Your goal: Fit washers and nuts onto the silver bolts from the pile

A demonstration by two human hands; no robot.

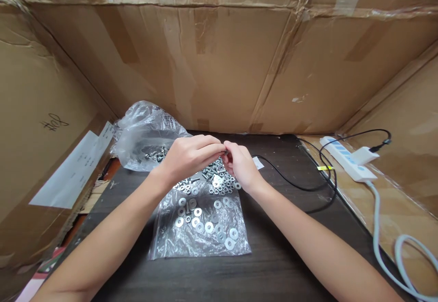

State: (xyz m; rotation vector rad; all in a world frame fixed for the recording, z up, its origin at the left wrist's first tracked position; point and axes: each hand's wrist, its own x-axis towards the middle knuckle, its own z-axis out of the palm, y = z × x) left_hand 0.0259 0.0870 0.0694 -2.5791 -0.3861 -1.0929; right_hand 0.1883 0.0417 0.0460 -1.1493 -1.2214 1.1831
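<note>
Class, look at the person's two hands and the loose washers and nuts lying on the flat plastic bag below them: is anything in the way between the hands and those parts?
Nothing visible is. The left hand and right hand meet fingertip to fingertip just above the washers and nuts, which lie uncovered on the flat plastic bag. The crumpled bag sits off to the left.

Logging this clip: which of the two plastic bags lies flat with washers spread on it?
The near bag, flat under both hands; the far bag at left stands puffed up.

We see our two forearms bare from elbow to wrist, with no sleeves reaching them. Our left hand (190,156) and right hand (241,165) are uncovered, slender-fingered, with short nails, smooth and unmarked.
</note>
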